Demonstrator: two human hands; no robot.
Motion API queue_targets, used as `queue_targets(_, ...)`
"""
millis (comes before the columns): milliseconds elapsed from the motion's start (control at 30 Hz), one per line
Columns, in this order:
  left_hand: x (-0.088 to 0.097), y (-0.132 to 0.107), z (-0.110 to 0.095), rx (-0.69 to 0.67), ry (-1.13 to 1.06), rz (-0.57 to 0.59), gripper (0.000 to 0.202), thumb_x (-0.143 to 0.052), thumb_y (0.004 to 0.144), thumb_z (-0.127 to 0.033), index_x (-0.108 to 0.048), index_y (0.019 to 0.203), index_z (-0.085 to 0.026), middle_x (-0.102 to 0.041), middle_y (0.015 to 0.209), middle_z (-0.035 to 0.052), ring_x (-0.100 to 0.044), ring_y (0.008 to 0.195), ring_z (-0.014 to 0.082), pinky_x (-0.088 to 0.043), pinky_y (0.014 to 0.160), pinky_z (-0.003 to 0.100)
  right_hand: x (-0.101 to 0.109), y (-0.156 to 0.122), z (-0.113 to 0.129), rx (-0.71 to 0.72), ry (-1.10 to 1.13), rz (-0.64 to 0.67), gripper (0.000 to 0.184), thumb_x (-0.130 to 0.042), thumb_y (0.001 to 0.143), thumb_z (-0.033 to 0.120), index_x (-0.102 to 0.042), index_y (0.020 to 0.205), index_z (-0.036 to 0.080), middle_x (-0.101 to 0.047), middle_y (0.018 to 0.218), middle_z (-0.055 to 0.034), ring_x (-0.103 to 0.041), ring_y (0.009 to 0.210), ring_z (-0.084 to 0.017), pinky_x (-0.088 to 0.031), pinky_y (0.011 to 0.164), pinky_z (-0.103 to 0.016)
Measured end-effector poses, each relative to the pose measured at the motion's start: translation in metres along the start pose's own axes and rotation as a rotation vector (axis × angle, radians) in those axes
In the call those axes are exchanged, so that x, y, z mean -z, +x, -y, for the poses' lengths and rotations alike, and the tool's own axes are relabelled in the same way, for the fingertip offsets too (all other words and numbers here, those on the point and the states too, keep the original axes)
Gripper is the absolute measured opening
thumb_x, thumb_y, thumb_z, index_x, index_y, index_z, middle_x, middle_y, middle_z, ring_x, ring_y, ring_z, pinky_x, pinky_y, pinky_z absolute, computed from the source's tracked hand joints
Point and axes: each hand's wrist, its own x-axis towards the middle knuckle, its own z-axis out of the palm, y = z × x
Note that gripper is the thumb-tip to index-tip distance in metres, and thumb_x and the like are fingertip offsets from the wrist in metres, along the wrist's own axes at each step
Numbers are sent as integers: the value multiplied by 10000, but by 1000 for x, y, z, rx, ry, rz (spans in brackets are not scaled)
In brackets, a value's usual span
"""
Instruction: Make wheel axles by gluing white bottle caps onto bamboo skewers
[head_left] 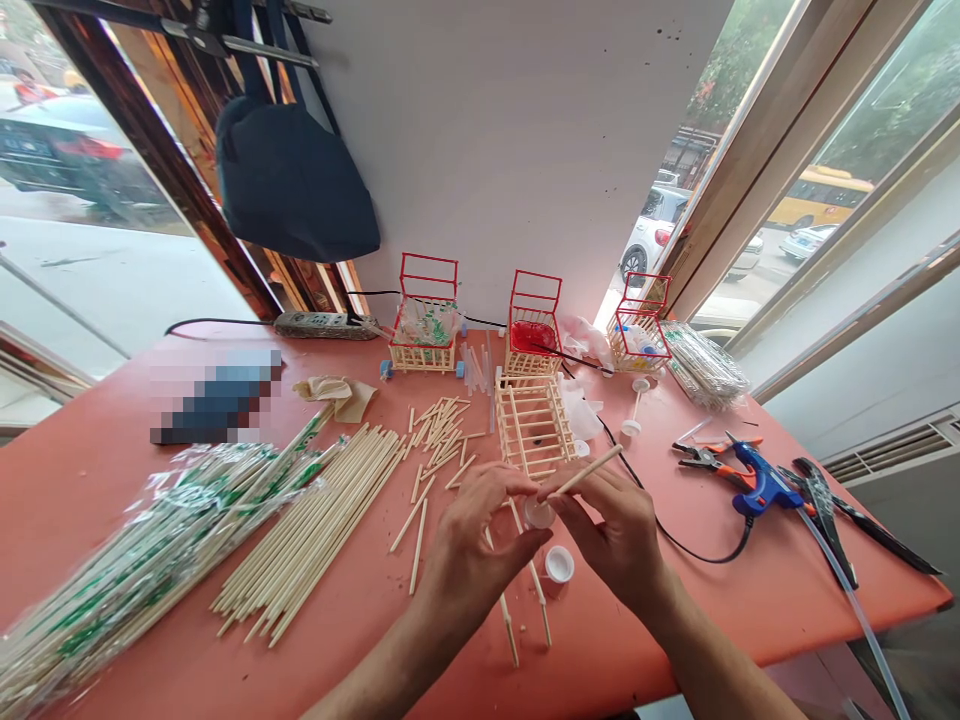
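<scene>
My left hand [480,530] closes its thumb and fingers around a small white bottle cap [538,515], partly hidden by the fingers. My right hand [611,520] pinches a short wooden stick [596,466], whose near end meets the cap; whether it is fixed there I cannot tell. Just below the hands, another white cap [559,565] lies on the table. Two joined stick legs [532,570] run out beneath my left hand. Right behind my fingers stands a small cart frame [534,425] built of wooden sticks.
Three red-handled stick carts [424,335] stand along the back. Cut stick pieces [442,430], long sticks [315,530] and bagged sticks [172,560] cover the left side. At right lie a blue glue gun [765,480], pliers [705,460] and black-handled cutters [825,510]; a black cord crosses the table.
</scene>
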Motion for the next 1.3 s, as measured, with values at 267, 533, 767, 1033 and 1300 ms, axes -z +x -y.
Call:
queue_targets(267, 0, 0, -1, 8, 3, 6, 275, -813, 790, -102, -702, 998, -243, -760, 1008, 22, -683, 1002, 242, -527, 877, 354, 0, 1, -1, 3, 14, 0, 157, -589, 1008, 177, -692, 893, 205, -729, 794, -43, -665, 741, -195, -491, 684, -303)
queue_targets(533, 0, 0, 0, 5, 12, 0, 267, -791, 813, -122, -693, 1028, -247, -754, 1037, 29, -683, 1026, 244, -524, 895, 363, 1, 1, 0, -3, 13, -5, 160, -585, 1004, 176, -694, 894, 213, -731, 807, -41, -676, 773, -205, -501, 709, -313)
queue_targets(767, 0, -1, 0, 49, 15, 6, 259, -767, 815, -120, -695, 1031, -243, -752, 1065, 34, -679, 1072, 243, -532, 917, 354, 1, 0, 0, -8, 23, -16, 147, -594, 995, 163, -696, 898, 204, -717, 817, -43, -654, 767, -194, -490, 698, -301)
queue_targets(1033, -1, -2, 0, 38, 20, -1, 258, -759, 816, -112, -703, 1031, -244, -752, 1070, 43, -681, 1083, 249, -541, 923, 369, 0, 1, -1, -12, 38, -12, 151, -595, 995, 160, -702, 898, 207, -716, 809, -40, -645, 753, -191, -492, 690, -303)
queue_targets(1300, -1, -1, 0, 29, 30, -19, 240, -762, 813, -125, -712, 1018, -238, -764, 1048, 52, -687, 1077, 260, -552, 916, 380, 1, 0, -1, -13, 20, -17, 170, -587, 1003, 182, -702, 883, 214, -724, 807, -46, -657, 755, -199, -503, 686, -312)
